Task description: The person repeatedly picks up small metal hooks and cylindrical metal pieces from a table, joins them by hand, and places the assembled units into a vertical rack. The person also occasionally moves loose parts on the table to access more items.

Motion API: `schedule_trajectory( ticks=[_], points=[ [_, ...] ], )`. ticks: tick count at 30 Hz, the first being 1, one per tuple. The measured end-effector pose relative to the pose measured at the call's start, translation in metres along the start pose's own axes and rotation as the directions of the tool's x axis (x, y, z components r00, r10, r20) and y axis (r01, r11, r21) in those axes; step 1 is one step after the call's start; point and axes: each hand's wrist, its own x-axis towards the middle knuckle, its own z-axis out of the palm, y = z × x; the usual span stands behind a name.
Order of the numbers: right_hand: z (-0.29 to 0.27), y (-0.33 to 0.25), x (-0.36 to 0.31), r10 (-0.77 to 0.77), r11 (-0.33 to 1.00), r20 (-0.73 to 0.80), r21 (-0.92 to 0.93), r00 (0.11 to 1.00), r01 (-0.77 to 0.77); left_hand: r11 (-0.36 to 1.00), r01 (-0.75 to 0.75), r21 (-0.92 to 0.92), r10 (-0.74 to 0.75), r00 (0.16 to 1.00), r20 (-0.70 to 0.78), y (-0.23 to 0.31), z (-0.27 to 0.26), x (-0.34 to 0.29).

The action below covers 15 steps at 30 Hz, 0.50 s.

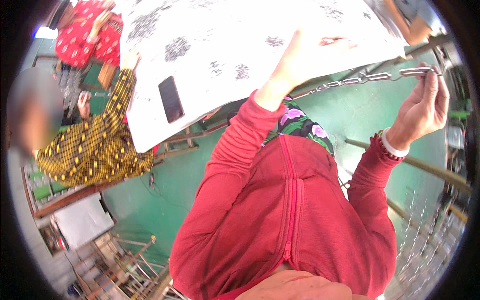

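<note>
My right hand, raised at the right beyond the table's edge, pinches the end of a metal chain between thumb and fingers. The chain's long links run left from it, looking smaller toward my lap, and its far end goes out of sight by my left forearm. My left hand lies over the white tabletop, its fingers reaching right and apart. Glare washes out much of that hand, and a small dark patch shows beside its fingers. Heaps of small dark pieces are scattered over the white surface.
A dark phone lies near the table's left edge. A person in a yellow-black checked top sits at the left; another in red is behind. Another person's arm shows at the far right. Wooden bars stand right of me.
</note>
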Motion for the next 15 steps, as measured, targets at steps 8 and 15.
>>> schedule_trajectory(
  ticks=[8,15],
  points=[
    [-0.098,-0.042,0.051,-0.127,0.971,-0.108,-0.218,0.986,0.101,0.857,0.501,0.118,-0.489,0.720,0.493,-0.135,0.002,-0.072],
    [-0.128,-0.067,0.058,-0.195,0.921,-0.121,-0.365,0.973,0.139,0.930,0.267,0.252,-0.364,0.761,0.537,-0.106,0.011,-0.049]
  ],
)
